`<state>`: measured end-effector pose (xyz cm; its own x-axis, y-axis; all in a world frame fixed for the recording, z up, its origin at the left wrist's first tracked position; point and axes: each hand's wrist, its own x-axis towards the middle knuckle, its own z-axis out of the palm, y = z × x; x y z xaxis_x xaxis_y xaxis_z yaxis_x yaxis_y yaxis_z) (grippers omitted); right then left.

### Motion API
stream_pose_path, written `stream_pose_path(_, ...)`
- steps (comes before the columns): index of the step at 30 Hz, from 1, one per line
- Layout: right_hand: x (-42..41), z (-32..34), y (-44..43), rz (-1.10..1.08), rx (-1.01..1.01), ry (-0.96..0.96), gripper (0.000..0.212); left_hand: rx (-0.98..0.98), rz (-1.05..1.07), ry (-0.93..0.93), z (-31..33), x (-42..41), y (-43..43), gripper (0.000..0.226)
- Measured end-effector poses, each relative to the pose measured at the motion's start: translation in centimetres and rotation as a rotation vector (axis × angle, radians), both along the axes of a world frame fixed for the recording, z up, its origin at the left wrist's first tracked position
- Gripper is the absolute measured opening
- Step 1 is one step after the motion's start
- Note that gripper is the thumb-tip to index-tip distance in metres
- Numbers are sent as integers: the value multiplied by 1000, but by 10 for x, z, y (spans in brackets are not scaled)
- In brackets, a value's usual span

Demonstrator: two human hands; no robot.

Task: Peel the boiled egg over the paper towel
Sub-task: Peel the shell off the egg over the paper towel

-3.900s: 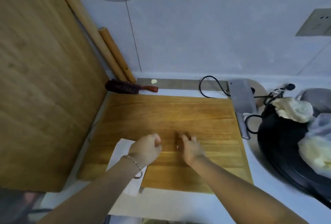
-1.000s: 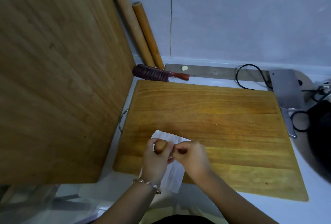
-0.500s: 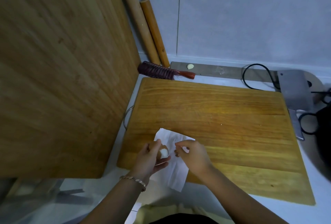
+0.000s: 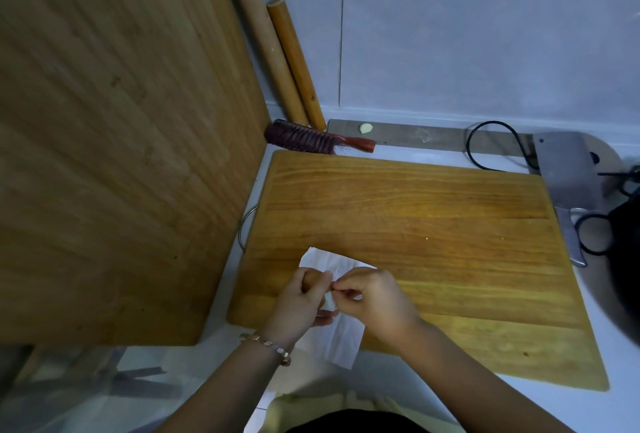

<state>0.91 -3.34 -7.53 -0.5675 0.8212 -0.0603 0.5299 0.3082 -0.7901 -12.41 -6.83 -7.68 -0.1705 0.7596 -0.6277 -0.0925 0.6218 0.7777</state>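
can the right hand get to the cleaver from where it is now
Probably yes, once freed: the right hand is picking shell off the egg, and only bare cutting board lies between it and the cleaver.

Open passage across the bare right half of the flat wooden cutting board [image 4: 433,242]. Blocked leftward by the tall upright bamboo board [image 4: 114,141] (close beside), rearward by the dark red brush [image 4: 311,138], rightward by the steel cleaver [image 4: 568,183].
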Motion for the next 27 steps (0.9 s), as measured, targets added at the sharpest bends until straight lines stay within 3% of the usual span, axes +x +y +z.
stream_pose_path(7, -10, -7, -11, -188, 12, 18, 14, 49, 19, -5, -2, 1, -6, 19)
stream_pose_path(12, -6, -18, -7, -451, -242, 167, 18, 17, 174, -164, -2, -6, -10, 10)
stream_pose_path(18, -3, -32, -1, -247, -315, -163, 32, -80, 307, -228, -5, -17, -10, 13)
stream_pose_path(21, -4, -26, 0, -199, -235, -213, 22, -119, 331, -256, -8, -18, -10, 23)
stream_pose_path(24, -5, -14, -2, -249, -252, -23, 16, -164, 322, -249, -8, -14, -8, 32)
stream_pose_path(27, -8, -1, -5, -284, -439, 188, 10, -135, 262, -330, -10, -11, -6, 39)
